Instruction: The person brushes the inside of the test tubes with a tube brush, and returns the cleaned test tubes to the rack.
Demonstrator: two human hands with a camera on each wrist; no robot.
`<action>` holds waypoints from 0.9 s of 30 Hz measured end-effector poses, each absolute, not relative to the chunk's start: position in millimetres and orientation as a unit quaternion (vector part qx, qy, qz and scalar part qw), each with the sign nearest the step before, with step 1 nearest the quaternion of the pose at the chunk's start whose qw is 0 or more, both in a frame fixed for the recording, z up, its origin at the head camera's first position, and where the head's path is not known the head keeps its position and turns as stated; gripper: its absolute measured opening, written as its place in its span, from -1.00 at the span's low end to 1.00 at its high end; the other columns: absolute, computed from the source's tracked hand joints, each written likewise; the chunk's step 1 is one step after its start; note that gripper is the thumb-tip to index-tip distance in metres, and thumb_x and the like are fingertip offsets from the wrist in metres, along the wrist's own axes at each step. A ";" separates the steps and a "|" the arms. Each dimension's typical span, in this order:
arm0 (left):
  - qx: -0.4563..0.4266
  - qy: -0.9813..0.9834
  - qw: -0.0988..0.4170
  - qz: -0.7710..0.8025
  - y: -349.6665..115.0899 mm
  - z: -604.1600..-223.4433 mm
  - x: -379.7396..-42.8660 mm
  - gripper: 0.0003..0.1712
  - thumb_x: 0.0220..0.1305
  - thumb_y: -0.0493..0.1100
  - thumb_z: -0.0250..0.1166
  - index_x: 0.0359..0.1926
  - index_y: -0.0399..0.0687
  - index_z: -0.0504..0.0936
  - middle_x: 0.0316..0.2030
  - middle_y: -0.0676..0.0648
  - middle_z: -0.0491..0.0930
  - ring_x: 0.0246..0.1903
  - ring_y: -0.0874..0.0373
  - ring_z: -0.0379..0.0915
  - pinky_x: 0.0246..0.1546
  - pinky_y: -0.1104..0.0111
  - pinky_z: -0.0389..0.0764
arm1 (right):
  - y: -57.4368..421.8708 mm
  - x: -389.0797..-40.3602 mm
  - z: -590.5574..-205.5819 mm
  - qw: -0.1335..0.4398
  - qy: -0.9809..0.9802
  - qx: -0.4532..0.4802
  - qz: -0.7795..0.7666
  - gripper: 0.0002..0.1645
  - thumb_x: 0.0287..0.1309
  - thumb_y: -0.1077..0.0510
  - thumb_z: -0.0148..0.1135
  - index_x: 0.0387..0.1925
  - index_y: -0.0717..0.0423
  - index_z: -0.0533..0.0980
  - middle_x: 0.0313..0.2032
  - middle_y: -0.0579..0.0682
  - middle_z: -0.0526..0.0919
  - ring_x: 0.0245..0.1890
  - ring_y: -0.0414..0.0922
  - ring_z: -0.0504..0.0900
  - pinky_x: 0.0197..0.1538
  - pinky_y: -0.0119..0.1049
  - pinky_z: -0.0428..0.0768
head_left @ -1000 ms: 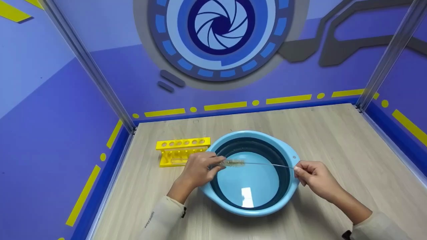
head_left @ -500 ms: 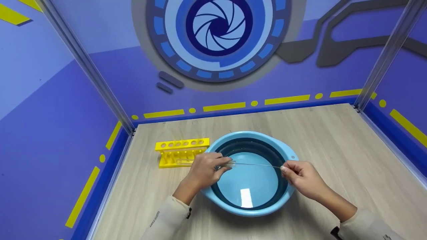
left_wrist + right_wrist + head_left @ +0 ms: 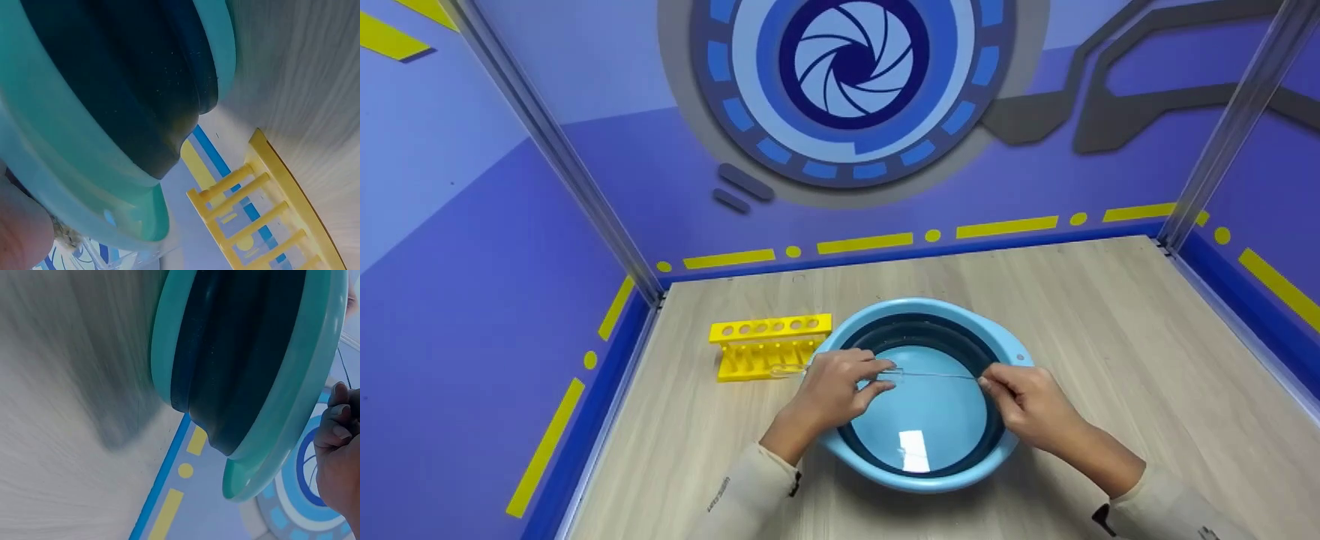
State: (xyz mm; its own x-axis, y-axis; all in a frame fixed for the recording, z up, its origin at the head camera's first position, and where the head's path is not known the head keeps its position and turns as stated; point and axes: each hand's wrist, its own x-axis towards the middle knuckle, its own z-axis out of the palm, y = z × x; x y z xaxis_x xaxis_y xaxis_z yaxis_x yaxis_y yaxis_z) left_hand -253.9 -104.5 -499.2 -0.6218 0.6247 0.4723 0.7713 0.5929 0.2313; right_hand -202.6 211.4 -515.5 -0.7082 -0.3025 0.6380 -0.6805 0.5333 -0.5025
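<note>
Over the basin, my left hand pinches a clear glass test tube lying level. Its rounded end sticks out left, in front of the rack, and its mouth shows just past the fingertips. My right hand pinches the thin wire handle of a test tube brush, whose wire runs left into that mouth. The bristle head is hidden behind my left fingers in the head view. In the left wrist view, tan bristles show beside a finger, next to the glass. My right fingers are curled in the right wrist view.
The round basin is light blue with dark folding sides, and a bright reflection shows inside. Left of it stands a yellow test tube rack on the wooden table. Printed blue panels enclose the table at the back and sides.
My right hand has moved left, pushing the brush, and its bristles have gone from sight behind my left fingers. My left hand has shifted slightly right with the test tube.
</note>
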 end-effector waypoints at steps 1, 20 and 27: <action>-0.399 -0.875 0.170 -0.214 -103.8 -498.9 -253.8 -0.67 0.51 0.15 0.34 0.11 0.19 0.83 -0.40 0.11 0.73 -0.44 0.24 0.55 -0.34 0.56 0.54 | 210.6 -203.4 -516.5 0.257 -0.834 0.305 0.380 -0.66 0.24 0.48 0.37 -0.41 -0.03 0.62 -0.58 -0.28 0.48 -0.54 -0.49 0.37 -0.49 -0.59 0.41; -0.404 -0.874 0.126 -0.238 -92.8 -500.0 -247.0 -0.73 0.49 0.05 0.39 0.09 0.16 0.82 -0.30 0.11 0.81 -0.32 0.25 0.68 -0.21 0.54 0.66 | 189.8 -211.6 -523.8 0.326 -0.805 0.422 0.259 -0.69 0.04 0.47 0.49 -0.27 0.05 0.66 -0.42 -0.13 0.72 -0.41 -0.31 0.65 -0.25 -0.49 0.72; -0.415 -0.872 0.174 -0.192 -85.7 -501.7 -246.1 -0.75 0.45 0.04 0.43 0.08 0.21 0.83 -0.37 0.16 0.76 -0.42 0.31 0.58 -0.30 0.62 0.55 | 184.8 -211.6 -524.7 0.333 -0.802 0.418 0.268 -0.70 0.04 0.47 0.48 -0.28 0.06 0.66 -0.46 -0.12 0.69 -0.44 -0.30 0.61 -0.29 -0.52 0.68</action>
State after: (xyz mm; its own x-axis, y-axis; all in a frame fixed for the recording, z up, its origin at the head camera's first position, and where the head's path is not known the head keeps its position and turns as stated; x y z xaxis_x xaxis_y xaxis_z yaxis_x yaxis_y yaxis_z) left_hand -246.1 -85.7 -501.7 -0.5957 0.6571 0.4619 0.7902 0.5825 0.1906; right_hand -211.6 184.8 -524.7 -0.4289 -0.4921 0.7575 -0.8489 0.5064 -0.1516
